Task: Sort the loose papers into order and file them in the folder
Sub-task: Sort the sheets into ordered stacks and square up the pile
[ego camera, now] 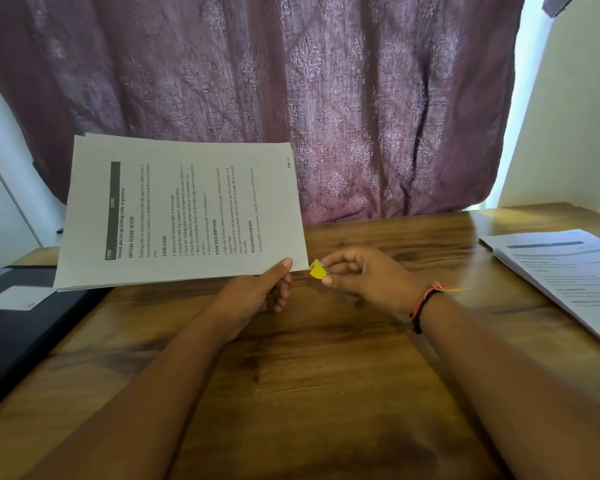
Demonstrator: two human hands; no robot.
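My left hand (260, 292) pinches the lower right corner of a stack of printed papers (184, 213) and holds it lifted above the table, text turned sideways. Just right of that corner, my right hand (364, 275) pinches a small yellow binder clip (317, 270) between thumb and fingers; the clip sits close to the stack's corner without touching it. A black folder (18, 327) lies flat at the table's left edge, partly under the raised stack. A second pile of printed papers (568, 271) lies on the table at the right.
The wooden table (309, 375) stretches bare between my forearms. A purple patterned curtain (291, 98) hangs behind the table. A white label (18, 297) sits on the folder's cover. Pale walls flank both sides.
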